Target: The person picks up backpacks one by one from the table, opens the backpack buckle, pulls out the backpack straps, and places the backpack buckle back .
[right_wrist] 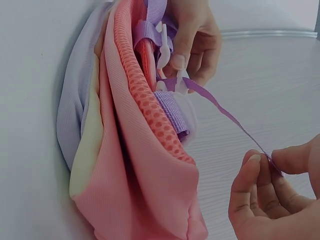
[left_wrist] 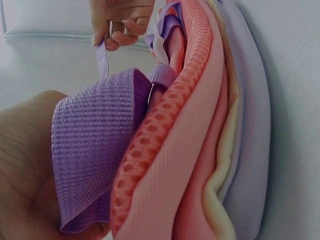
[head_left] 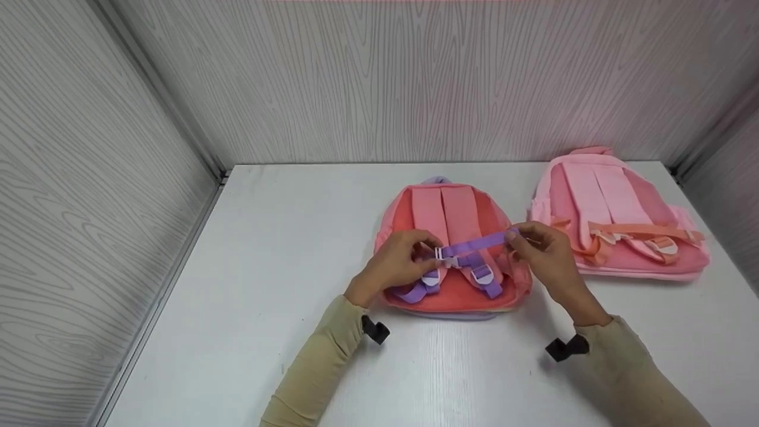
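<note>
A coral-pink backpack (head_left: 427, 207) lies with its strap side up on the white table. Across its lower half runs a purple webbing strap (head_left: 477, 244) joined to a white plastic buckle (head_left: 452, 261). My left hand (head_left: 398, 261) pinches the buckle between thumb and fingers, as the right wrist view also shows. My right hand (head_left: 548, 252) pinches the strap's free end between thumb and fingertips, and the strap stretches between both hands. In the left wrist view, a loop of purple webbing (left_wrist: 95, 140) hides part of my left hand.
A second, lighter pink backpack (head_left: 611, 196) with orange straps lies just right of the first. The white table (head_left: 267, 267) ends against grey wood-grain panels (head_left: 379, 83) at the back and sides. Black wrist mounts (head_left: 375, 329) sit on both sleeves.
</note>
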Demonstrator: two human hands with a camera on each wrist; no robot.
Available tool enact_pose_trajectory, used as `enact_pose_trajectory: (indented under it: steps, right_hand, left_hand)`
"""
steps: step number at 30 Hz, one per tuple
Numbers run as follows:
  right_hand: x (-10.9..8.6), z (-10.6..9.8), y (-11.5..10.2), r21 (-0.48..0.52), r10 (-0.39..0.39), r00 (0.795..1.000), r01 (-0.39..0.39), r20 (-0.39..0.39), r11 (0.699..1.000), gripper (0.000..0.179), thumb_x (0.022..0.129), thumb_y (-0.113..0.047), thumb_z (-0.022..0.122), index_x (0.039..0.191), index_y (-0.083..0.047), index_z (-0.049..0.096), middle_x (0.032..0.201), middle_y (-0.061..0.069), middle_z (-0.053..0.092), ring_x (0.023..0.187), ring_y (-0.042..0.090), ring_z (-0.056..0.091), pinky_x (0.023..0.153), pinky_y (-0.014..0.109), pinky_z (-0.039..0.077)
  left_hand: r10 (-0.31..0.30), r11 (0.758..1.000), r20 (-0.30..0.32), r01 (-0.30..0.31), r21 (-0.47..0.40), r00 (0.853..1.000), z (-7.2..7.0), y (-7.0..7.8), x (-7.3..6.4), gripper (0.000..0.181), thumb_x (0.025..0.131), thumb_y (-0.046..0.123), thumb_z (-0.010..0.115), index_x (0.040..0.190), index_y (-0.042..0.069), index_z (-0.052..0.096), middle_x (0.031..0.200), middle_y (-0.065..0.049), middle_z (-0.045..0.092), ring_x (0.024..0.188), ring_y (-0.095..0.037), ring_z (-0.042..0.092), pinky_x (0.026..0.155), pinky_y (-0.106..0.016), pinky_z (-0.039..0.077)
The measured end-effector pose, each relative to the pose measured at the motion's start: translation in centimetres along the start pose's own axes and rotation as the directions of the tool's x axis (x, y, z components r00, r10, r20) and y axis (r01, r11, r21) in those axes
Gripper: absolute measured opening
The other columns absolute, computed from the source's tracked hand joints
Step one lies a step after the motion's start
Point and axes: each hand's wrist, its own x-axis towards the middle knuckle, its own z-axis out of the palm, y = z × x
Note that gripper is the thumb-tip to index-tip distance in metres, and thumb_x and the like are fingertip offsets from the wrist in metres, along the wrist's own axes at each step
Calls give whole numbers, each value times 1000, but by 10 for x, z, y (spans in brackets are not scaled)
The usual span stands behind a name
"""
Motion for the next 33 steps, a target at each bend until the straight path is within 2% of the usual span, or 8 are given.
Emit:
enact_pose_trajectory:
  steps: [6, 10, 15, 26, 33]
  right_hand:
    - [-1, -8, 3, -39, 64, 998, -64, -2, 997, 33, 107, -22, 68, 127, 4, 71, 98, -7, 75, 91, 11, 71, 80, 22, 61]
    - [-2, -11, 5, -65, 83, 997, -83, -3, 994, 35, 107, -23, 68, 128, 4, 72, 97, -8, 76, 89, 9, 71, 81, 22, 61]
    - [-3, -14, 5, -61, 79, 997, -79, 1, 995, 35, 107, -22, 67, 129, 5, 71, 98, -9, 76, 89, 8, 71, 82, 22, 61]
    - [-2, -17, 8, -95, 87, 996, -86, 11, 992, 38, 107, -26, 68, 130, 4, 70, 98, -8, 74, 89, 12, 67, 80, 22, 60]
    - [-2, -19, 10, -99, 75, 997, -73, 18, 992, 35, 107, -26, 67, 128, 2, 72, 98, -7, 74, 88, 12, 67, 80, 23, 60]
  left_hand:
    - [13, 999, -16, -12, 48, 1000, 0, 2, -1, 28, 96, 27, 82, 121, 16, 75, 113, -2, 74, 94, -19, 66, 80, -28, 53]
    - [5, 997, -23, -3, 79, 1000, 1, 5, -1, 28, 96, 28, 82, 121, 17, 76, 115, 0, 73, 99, -17, 67, 86, -29, 56]
    - [9, 994, -22, -6, 107, 1000, 4, 9, 1, 28, 96, 28, 81, 121, 17, 76, 116, 3, 73, 103, -13, 67, 95, -29, 58]
    - [49, 979, -38, -41, 198, 998, 8, 20, 7, 28, 95, 27, 82, 120, 14, 78, 114, 0, 76, 102, -18, 66, 94, -32, 56]
    - [72, 977, -26, -66, 200, 997, 9, 25, 10, 26, 95, 25, 82, 119, 15, 78, 113, 2, 76, 105, -18, 67, 96, -33, 56]
